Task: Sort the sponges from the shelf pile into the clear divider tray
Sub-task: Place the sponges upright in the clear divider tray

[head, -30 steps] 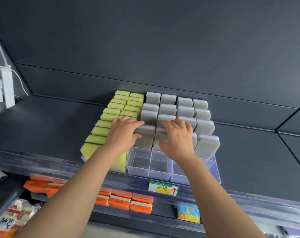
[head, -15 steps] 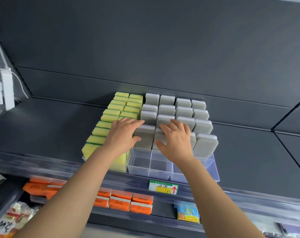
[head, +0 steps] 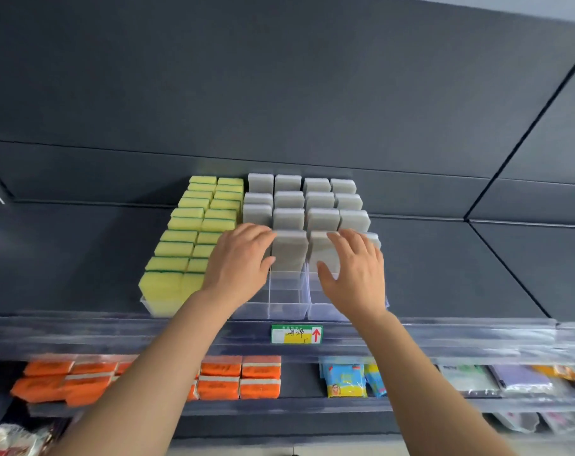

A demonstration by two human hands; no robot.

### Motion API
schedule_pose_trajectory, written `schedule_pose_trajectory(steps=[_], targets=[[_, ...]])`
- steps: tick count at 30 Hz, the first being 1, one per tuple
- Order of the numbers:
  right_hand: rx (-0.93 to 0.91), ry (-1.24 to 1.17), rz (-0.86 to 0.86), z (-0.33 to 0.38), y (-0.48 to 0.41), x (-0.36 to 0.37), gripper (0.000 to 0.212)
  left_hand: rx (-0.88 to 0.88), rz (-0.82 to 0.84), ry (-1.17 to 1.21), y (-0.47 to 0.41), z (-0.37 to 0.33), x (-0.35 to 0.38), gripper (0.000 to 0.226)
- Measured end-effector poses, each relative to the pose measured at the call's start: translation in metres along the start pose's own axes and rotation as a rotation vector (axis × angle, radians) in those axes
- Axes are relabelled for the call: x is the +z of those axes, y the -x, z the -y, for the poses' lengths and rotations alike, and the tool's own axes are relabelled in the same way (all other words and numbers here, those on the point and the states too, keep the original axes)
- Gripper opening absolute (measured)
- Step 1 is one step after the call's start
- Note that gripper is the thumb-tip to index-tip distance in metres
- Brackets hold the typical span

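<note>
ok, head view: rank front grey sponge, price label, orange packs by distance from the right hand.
From the right hand:
1. Front grey sponge, under its fingers.
2. Price label, shelf edge below.
3. Orange packs, lower shelf, left.

yellow-and-green sponges (head: 187, 222), grey sponges (head: 319, 205), clear divider tray (head: 287, 302), orange packs (head: 240, 378)

Shop — price tag (head: 296, 334), stocked shelves (head: 477, 337).
</note>
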State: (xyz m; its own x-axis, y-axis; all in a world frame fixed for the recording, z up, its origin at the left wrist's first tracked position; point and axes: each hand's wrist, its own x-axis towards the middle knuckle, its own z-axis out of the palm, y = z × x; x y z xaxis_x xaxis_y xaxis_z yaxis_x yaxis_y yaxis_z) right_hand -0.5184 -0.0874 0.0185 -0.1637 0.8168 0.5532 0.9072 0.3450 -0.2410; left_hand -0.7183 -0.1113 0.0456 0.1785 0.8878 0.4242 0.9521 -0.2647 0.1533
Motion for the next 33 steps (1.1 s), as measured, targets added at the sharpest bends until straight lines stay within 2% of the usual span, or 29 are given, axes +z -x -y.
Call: schedule_pose_trajectory(steps=[10,15,24,33], targets=[[0.292,0.127,0.046,-0.073,0.067,-0.06,0.049,0.347,-0.006,0.039,-0.006,-0.105,0.036,0.042],[0.386,0.221,0.095,-0.13,0.102,-0.091,0.05,0.469,0.072,0.024,-0.016,-0.179,0.066,0.039],[0.521,0.315,0.239,-0.252,0.157,-0.165,0.054,0.518,0.188,0.007,-0.034,-0.317,0.118,0.031],[0.617,0.328,0.25,-0.369,0.198,-0.222,0.05,0.516,0.24,0.067,-0.061,-0.455,0.155,0.029]])
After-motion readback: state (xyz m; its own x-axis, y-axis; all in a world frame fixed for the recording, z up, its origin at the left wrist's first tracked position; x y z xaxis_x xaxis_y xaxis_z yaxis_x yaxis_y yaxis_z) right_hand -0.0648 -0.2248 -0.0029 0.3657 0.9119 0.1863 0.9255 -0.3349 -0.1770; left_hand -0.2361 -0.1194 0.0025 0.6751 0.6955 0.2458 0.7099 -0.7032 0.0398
